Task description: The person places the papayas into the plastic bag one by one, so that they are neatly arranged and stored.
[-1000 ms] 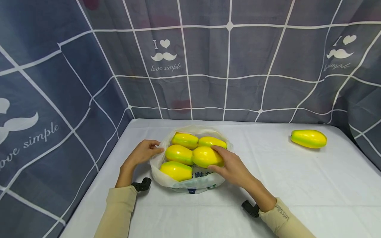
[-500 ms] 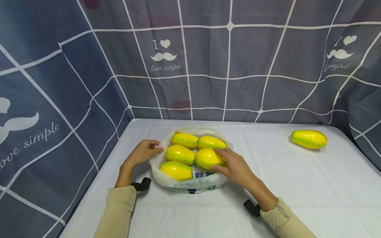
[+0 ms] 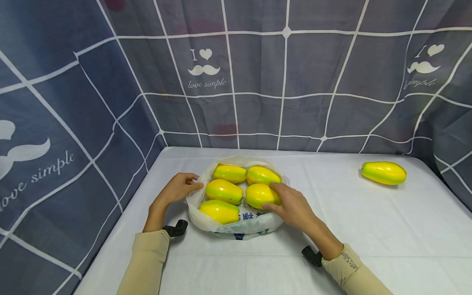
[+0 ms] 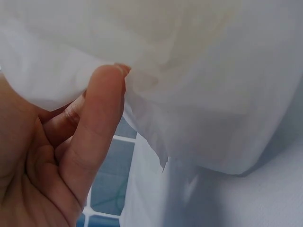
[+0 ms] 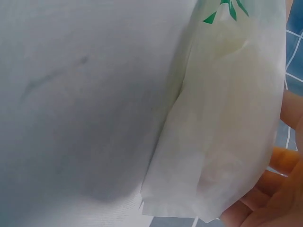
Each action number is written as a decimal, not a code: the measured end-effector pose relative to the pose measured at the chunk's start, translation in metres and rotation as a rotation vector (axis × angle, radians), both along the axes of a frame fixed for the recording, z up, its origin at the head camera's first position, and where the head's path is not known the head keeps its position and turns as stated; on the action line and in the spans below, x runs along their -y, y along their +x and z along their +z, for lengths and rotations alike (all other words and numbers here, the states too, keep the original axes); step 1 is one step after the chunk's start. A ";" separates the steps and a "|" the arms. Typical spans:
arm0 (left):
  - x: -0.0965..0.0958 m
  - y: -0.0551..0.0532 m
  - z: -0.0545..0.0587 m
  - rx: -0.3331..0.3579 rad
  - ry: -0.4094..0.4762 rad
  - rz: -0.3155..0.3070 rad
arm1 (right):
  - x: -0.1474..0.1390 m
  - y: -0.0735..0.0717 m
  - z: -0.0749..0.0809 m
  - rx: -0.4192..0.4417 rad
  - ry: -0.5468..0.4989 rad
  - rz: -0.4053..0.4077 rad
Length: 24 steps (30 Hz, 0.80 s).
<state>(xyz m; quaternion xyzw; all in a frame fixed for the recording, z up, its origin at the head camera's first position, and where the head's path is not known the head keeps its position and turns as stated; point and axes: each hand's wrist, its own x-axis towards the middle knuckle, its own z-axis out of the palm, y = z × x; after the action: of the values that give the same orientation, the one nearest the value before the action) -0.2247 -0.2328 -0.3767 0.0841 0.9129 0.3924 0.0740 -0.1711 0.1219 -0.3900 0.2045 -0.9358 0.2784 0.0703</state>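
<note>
A white plastic bag [image 3: 236,228] stands with its mouth wide, and several yellow-green papayas lie inside it. My left hand [image 3: 179,188] pinches the bag's left rim between thumb and fingers; the left wrist view shows the thumb [image 4: 97,113] against the thin film. At the right side of the bag, my right hand [image 3: 293,205] holds a papaya [image 3: 259,196] with the thumb on its near side and the fingers over its far side. In the right wrist view the bag's wall [image 5: 227,123] hides that fruit, and the right fingers [image 5: 265,184] show behind the wall.
Another papaya [image 3: 384,173] lies by itself on the white tablecloth [image 3: 354,221] at the far right. A grey checked curtain [image 3: 258,82] rises behind the table and along its left side. Dark wrist mounts [image 3: 176,228] sit at both cuffs.
My right hand has moved slightly right with its papaya, which now lies apart from the one on its left. The left hand keeps its place on the rim.
</note>
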 end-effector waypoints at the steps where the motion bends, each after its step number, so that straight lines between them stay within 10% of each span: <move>1: 0.000 0.000 0.000 0.002 0.001 0.001 | 0.000 0.000 0.000 0.000 0.001 0.000; 24: 0.001 0.002 0.002 -0.002 -0.008 0.006 | -0.002 0.003 0.001 0.035 -0.009 0.027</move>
<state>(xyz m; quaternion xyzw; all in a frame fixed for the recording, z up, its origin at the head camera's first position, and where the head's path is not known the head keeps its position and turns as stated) -0.2229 -0.2334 -0.3747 0.0816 0.9148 0.3890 0.0722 -0.1678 0.1240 -0.3895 0.2121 -0.9327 0.2872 0.0510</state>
